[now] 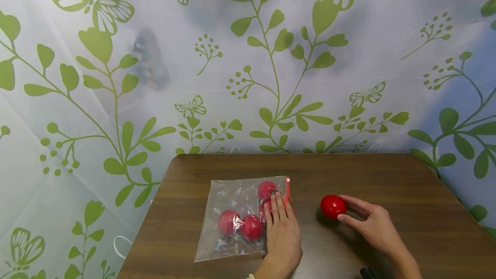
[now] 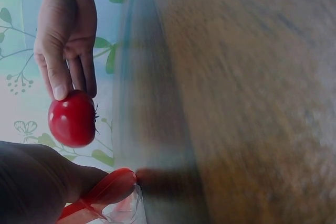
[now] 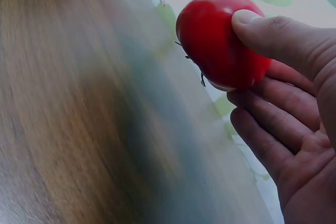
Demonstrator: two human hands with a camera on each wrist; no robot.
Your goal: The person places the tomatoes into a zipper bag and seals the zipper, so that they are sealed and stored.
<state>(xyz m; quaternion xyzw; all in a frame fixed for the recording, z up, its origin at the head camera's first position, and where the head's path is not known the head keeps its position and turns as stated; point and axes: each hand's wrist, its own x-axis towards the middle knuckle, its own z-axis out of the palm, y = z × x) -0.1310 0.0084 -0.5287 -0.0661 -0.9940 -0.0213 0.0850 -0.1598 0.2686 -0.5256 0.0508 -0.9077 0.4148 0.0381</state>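
Note:
My right hand (image 1: 373, 225) holds a red tomato (image 1: 333, 206) between thumb and fingertips, above the table to the right of the bag. Its dark stem leaves show in both wrist views. My left hand (image 1: 283, 236) lies over the right end of a clear zip bag (image 1: 217, 193), with its fingers straight and its thumb hidden from the head view. Several red tomatoes (image 1: 252, 227) are inside the bag, one partly covered by my fingers. In the left wrist view, the bag's red zip edge (image 2: 118, 183) curves up beside that hand.
The brown wooden table (image 1: 348, 171) carries the bag. Behind it hangs a pale curtain (image 1: 174, 68) with green leaves and butterflies. A small black object (image 1: 367, 273) is by my right forearm at the bottom of the head view.

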